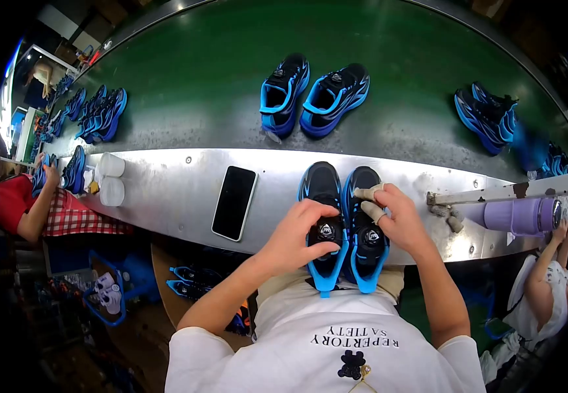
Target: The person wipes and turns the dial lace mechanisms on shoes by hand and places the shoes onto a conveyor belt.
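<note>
Over to the left shoe, beneath the spread left hand; across to the right shoe, under the right hand, pinching or not, can't tell; already fitted with dials, otherwise unclear.

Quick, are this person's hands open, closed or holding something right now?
Left hand: partly open, fingers spread around the round black dial of a black-and-blue sneaker.
Right hand: partly open, beige-covered fingertips apart at the matching black-and-blue sneaker.
</note>
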A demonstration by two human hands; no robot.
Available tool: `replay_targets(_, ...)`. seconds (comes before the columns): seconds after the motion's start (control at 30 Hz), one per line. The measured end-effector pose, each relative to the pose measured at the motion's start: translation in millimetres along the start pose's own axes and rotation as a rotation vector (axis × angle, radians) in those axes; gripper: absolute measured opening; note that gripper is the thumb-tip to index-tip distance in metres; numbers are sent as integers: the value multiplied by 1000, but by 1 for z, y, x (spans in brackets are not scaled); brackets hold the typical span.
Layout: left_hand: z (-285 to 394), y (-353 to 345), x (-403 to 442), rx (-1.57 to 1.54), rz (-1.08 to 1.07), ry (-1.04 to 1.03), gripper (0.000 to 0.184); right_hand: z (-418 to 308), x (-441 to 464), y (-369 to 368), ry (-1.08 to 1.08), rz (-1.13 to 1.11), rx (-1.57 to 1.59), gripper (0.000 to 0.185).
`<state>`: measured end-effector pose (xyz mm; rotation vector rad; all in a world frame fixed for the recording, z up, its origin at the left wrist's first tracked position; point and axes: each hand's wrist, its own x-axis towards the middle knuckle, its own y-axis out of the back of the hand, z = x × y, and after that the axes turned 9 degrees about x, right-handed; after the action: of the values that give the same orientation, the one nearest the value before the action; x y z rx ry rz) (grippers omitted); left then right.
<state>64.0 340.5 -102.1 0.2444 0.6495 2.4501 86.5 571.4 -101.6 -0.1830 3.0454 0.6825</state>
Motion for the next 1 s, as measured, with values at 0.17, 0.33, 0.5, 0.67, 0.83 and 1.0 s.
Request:
replay_targets(0.17,-10,3,5,-20,-247,53,48,0,-2,5,-23,0,12,24)
replay_targets(0.33,-3,-4,1,40,-21,-35,39,0,-2,8,-56,2,-1,23)
replay_targets(0.5,-5,-18,0,113,-25,2,36,8,-3,8,32,55,31,21)
replay_targets(0.67,-20,-5,11,49,-191,-179,35,8,-2,15,-58,-5,-11,23)
replay_targets(0.83,7,-27,-1,183,45,175,33,14,-5,18,-39,18,-6,23)
replay_targets(1.0,-21,-6,22,-52,-279,-164,26,16,-2,22,-47,-7,-31,23)
